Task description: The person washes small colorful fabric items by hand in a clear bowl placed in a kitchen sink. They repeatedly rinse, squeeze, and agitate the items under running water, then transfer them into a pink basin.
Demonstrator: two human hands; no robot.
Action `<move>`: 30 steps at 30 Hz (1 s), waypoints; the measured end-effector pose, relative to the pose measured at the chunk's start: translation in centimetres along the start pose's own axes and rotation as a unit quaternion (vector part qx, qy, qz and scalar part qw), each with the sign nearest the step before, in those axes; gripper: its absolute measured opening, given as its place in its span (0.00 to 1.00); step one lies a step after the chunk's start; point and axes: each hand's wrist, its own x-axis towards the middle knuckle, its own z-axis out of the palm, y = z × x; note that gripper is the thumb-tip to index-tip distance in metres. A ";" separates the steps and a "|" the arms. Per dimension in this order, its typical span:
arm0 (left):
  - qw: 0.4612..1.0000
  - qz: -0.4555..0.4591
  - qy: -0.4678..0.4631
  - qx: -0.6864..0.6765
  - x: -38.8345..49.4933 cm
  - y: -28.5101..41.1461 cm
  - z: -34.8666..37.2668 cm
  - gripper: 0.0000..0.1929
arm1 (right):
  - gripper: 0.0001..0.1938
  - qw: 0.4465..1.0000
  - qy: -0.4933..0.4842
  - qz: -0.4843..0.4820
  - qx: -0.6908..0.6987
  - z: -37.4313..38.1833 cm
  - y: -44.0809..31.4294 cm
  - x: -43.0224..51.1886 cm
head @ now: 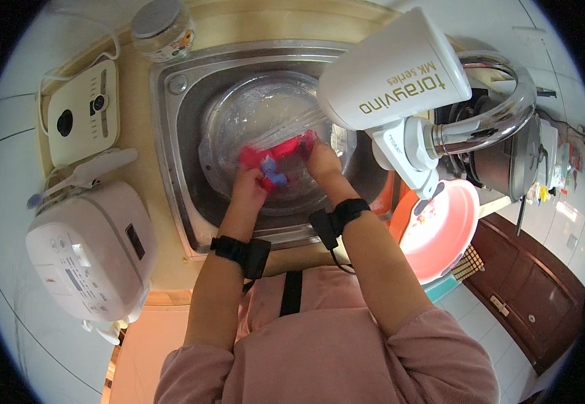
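Observation:
A wet red cloth item with a blue patch [273, 172] is stretched between my two hands above a round, clear-looking basin [211, 174] in the steel sink. My left hand [250, 186] grips its left end, beside the blue part. At the item's right end, my right hand [322, 160] has its fingers closed on the red fabric. Water sprays down and leftward onto the red cloth from a white faucet-mounted water filter [388, 70]. The item is blurred, so its exact kind cannot be told. Water with some whitish suds or glare shows in the basin.
A chrome faucet [494, 131] curves in from the right. A pink plastic basin [461, 217] stands right of the sink, with a dark pot [499, 156] beyond. On the left are a white rice cooker [95, 252], a white appliance panel [84, 113] and a lidded glass jar [163, 33].

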 end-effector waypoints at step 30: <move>0.837 0.192 0.059 0.509 4.3 3.6 -0.2 0.21 | 0.19 0.995 -0.015 -0.101 0.007 -5.1 -3.0 -2.6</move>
